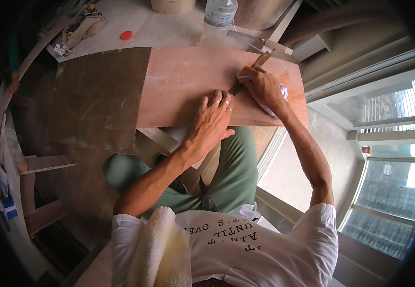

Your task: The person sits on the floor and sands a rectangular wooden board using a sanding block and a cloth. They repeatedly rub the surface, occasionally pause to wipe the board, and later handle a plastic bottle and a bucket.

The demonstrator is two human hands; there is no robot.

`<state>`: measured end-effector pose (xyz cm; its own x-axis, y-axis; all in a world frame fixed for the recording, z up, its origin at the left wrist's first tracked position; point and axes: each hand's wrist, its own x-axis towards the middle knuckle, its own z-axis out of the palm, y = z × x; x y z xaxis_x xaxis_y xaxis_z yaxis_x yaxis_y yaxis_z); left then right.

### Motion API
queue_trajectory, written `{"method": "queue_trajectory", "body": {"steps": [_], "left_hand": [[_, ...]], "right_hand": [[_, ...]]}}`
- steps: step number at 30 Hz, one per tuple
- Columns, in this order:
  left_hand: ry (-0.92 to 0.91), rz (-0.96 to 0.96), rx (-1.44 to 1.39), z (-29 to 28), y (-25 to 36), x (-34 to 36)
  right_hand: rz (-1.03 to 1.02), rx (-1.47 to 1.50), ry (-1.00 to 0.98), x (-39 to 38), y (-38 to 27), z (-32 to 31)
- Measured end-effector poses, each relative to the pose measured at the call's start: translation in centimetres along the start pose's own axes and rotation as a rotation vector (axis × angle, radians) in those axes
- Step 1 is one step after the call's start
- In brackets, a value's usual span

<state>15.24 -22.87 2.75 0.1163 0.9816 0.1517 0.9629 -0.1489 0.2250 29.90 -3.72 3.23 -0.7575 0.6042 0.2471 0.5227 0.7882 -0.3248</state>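
Note:
A narrow brown strip (263, 59) lies diagonally on a reddish wooden board (188, 71) in front of me. My left hand (210, 122) rests over the strip's near end, its ringed fingers stretched forward and lying flat. Beside it, farther right, my right hand (263, 88) is closed on a bunched white cloth (284, 91) and presses it against the strip. Part of the cloth hangs out below the palm. Between the hands the strip is mostly covered, and its material is hard to tell.
A dark flat sheet (97, 95) adjoins the board on the left. Behind are a water bottle (220, 19), a red cap (126, 35), a tub (173, 5) and a pale-handled tool (278, 47). Windows (389, 182) stand at right. Another person's hand (14, 83) shows far left.

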Motion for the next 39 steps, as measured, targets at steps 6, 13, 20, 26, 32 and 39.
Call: {"method": "queue_trajectory", "body": {"steps": [6,13,20,26,32,39], "left_hand": [[0.031,0.022,-0.074,-0.7,-0.4,-0.2],[0.097,0.068,-0.05,0.4,-0.2,-0.7],[0.073,0.09,-0.043,0.2,-0.3,-0.6],[0.021,0.072,-0.043,0.2,-0.1,-0.3],[0.035,0.077,-0.056,0.1,-0.2,-0.6],[0.039,0.074,-0.045,-0.2,-0.1,-0.6]], "right_hand": [[0.135,-0.086,0.08,1.7,4.5,-2.4],[0.069,0.04,0.116,-0.9,2.5,-3.5],[0.108,-0.046,0.025,-0.2,3.1,-2.0],[-0.036,-0.05,0.032,-2.4,0.7,0.7],[0.125,-0.034,0.012,0.7,3.1,-1.9],[0.117,-0.089,0.045,0.9,3.3,-2.0]]}}
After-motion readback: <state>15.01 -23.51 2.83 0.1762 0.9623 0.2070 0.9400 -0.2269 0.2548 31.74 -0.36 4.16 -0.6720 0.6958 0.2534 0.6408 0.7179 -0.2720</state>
